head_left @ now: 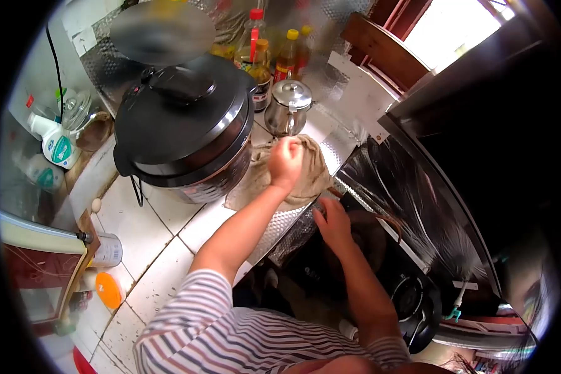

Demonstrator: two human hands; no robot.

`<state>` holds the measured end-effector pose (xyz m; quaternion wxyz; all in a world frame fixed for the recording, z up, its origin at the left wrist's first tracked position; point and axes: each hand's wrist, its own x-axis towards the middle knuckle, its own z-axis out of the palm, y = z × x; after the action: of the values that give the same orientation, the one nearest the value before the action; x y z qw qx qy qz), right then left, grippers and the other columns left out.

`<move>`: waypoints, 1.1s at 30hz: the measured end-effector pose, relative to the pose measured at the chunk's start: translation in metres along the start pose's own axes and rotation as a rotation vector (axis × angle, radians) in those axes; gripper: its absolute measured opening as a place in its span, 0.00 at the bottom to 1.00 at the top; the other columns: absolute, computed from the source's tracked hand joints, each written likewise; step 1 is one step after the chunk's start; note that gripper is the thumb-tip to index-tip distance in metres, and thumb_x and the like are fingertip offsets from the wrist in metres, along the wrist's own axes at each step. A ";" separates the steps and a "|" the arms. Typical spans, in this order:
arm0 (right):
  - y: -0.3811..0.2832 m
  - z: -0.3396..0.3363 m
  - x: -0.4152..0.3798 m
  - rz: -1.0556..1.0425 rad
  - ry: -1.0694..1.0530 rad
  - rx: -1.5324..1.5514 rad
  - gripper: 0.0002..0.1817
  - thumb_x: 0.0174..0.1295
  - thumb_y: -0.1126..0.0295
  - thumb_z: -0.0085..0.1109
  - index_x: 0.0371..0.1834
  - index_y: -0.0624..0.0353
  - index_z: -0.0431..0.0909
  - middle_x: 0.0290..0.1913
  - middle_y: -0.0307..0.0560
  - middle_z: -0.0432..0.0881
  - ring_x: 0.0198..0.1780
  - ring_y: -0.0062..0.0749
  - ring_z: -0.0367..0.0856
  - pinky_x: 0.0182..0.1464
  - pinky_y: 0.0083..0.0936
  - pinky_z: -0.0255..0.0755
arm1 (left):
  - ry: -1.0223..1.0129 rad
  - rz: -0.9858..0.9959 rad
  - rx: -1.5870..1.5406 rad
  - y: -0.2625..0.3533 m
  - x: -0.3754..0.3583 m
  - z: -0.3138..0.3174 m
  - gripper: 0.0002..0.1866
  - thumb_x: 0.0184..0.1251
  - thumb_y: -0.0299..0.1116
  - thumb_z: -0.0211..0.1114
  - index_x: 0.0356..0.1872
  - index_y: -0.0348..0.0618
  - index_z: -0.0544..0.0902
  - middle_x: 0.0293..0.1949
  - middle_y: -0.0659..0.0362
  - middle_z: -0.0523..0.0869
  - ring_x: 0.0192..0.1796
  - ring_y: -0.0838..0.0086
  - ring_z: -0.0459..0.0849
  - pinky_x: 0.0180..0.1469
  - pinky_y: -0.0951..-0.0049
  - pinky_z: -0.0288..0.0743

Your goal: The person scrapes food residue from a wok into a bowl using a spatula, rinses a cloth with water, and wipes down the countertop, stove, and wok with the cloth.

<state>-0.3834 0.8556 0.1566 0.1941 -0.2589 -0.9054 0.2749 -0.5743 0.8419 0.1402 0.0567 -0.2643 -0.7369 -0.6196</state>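
Observation:
A crumpled beige cloth (311,171) lies on the counter between the black pressure cooker (187,124) and the stove side. My left hand (287,161) is closed in a fist on top of the cloth's upper part, just below a metal pot with a lid (288,107). To the right and lower, my right hand (333,222) is over the dark stove area, fingers apart, holding nothing that shows. The cloth's right edge lies a little above it.
Sauce bottles (285,56) stand behind the metal pot. A white spray bottle (57,143) is at the left. An orange lid (109,290) and a can (108,250) sit on the tiled counter (149,255). A gas burner (408,298) is at lower right.

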 end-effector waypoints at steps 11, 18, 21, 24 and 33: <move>-0.006 0.121 0.101 -0.454 0.001 -0.355 0.30 0.58 0.51 0.45 0.63 0.54 0.64 0.62 0.54 0.64 0.65 0.49 0.55 0.62 0.51 0.48 | -0.098 -0.504 -0.298 -0.014 0.067 0.030 0.15 0.59 0.40 0.61 0.33 0.35 0.75 0.28 0.53 0.80 0.25 0.69 0.79 0.30 0.68 0.72; 0.011 0.118 0.134 -0.627 -0.125 -0.155 0.21 0.56 0.54 0.45 0.47 0.54 0.73 0.52 0.48 0.74 0.61 0.42 0.64 0.62 0.44 0.52 | -0.053 -0.480 -0.558 -0.013 0.061 0.021 0.16 0.64 0.39 0.57 0.26 0.34 0.78 0.23 0.59 0.79 0.16 0.80 0.72 0.20 0.79 0.67; 0.024 0.118 0.148 -0.592 -0.221 -0.004 0.20 0.54 0.55 0.49 0.48 0.52 0.73 0.53 0.47 0.73 0.60 0.41 0.64 0.60 0.44 0.55 | -0.069 -0.411 -0.588 -0.004 0.062 0.013 0.16 0.64 0.38 0.58 0.25 0.34 0.78 0.22 0.60 0.79 0.18 0.80 0.72 0.20 0.80 0.66; 0.023 0.105 0.166 -0.388 -0.425 0.155 0.22 0.54 0.55 0.51 0.50 0.52 0.72 0.56 0.46 0.72 0.61 0.43 0.64 0.61 0.45 0.54 | -0.120 -0.401 -0.717 0.025 0.063 -0.002 0.15 0.64 0.38 0.58 0.25 0.35 0.77 0.21 0.61 0.78 0.18 0.82 0.72 0.21 0.82 0.64; 0.064 0.089 0.261 -0.354 0.062 0.265 0.33 0.48 0.54 0.61 0.60 0.51 0.66 0.59 0.50 0.69 0.59 0.46 0.67 0.64 0.38 0.55 | -0.162 -0.316 -0.680 0.078 0.049 -0.043 0.14 0.67 0.34 0.52 0.26 0.36 0.77 0.10 0.66 0.64 0.16 0.81 0.67 0.33 0.73 0.75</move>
<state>-0.6110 1.0160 0.1044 0.2992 -0.0768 -0.8863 0.3450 -0.5908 0.8238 0.2385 -0.1888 -0.1991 -0.5231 -0.8069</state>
